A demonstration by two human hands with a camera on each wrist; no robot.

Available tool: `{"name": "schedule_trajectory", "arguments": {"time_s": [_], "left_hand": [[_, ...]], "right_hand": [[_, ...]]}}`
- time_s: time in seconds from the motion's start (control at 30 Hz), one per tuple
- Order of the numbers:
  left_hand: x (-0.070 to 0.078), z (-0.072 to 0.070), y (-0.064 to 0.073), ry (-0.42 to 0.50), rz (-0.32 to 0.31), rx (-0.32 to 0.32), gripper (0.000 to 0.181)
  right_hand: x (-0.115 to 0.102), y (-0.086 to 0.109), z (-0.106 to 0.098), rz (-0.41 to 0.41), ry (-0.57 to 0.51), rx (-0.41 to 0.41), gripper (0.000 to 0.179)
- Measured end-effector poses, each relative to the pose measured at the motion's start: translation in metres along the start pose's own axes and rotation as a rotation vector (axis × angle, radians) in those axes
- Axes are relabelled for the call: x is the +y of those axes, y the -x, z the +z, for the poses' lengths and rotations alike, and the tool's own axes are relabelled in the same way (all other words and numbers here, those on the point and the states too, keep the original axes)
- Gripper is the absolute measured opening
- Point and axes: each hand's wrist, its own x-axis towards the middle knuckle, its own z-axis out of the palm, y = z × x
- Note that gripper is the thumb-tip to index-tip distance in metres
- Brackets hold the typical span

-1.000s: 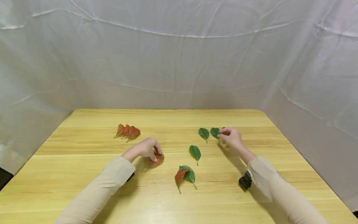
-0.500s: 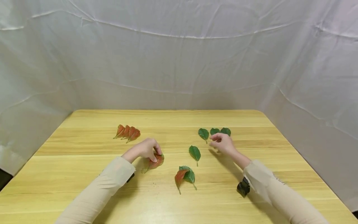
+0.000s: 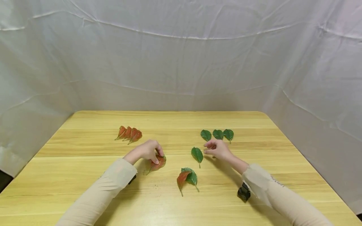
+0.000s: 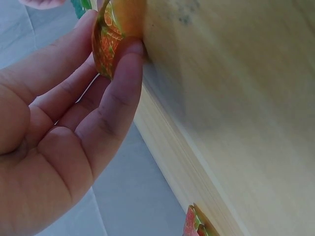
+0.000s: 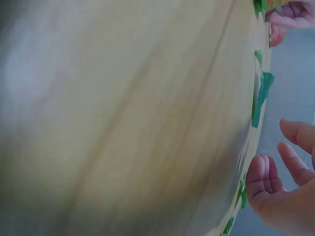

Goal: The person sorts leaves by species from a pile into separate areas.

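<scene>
Between thumb and fingers, my left hand [image 3: 147, 150] pinches a red leaf [image 3: 159, 164] low over the table, its stem pointing toward me. The left wrist view shows that red leaf [image 4: 106, 44] gripped near its edge. My right hand [image 3: 219, 150] holds nothing; its fingers are loosely bent and parted just right of a single green leaf [image 3: 197, 153], not touching it. In the right wrist view, the right hand [image 5: 285, 182] has a gap between thumb and fingers. Nearer me, a curled red leaf [image 3: 182, 180] overlaps another green leaf [image 3: 192, 177].
Several red leaves [image 3: 133, 135] overlap in a row at the back left of the wooden table [image 3: 85, 188]. Three green leaves [image 3: 205, 135] lie in a row at the back right. Pale fabric [image 3: 181, 62] hangs around the far sides.
My right hand has moved left and toward me, away from the back green leaves, uncovering the rightmost one, and now is beside the single green leaf. The left hand has stayed still on its red leaf.
</scene>
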Motion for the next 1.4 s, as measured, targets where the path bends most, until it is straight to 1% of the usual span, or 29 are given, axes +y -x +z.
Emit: {"name": "schedule_trajectory", "arguments": {"time_s": [0.13,0.3,0.4,0.73,0.97,1.17,1.4], "left_hand": [[0.000,0.000,0.000,-0.006,0.002,0.003,0.021],[-0.001,0.000,0.000,-0.004,0.003,0.004,0.021],[0.000,0.000,0.000,-0.004,0.000,0.004,0.021],[-0.001,0.001,0.000,-0.003,-0.001,0.010,0.021],[-0.002,0.001,0.000,0.002,0.010,0.021,0.020],[-0.003,0.000,0.002,-0.003,0.033,0.027,0.015],[-0.003,-0.001,0.004,0.071,0.025,-0.002,0.008]], "right_hand": [[0.000,0.000,0.004,-0.017,-0.002,-0.033,0.025],[0.001,-0.001,0.007,-0.083,0.022,-0.064,0.023],[0.001,0.000,0.008,-0.101,0.026,-0.089,0.024],[-0.004,-0.002,0.010,-0.097,0.086,-0.150,0.027],[-0.003,-0.004,0.012,-0.066,0.115,-0.161,0.027],[-0.003,-0.005,0.013,-0.072,0.157,-0.166,0.028],[-0.008,-0.005,0.015,-0.066,0.183,-0.171,0.026]]}}
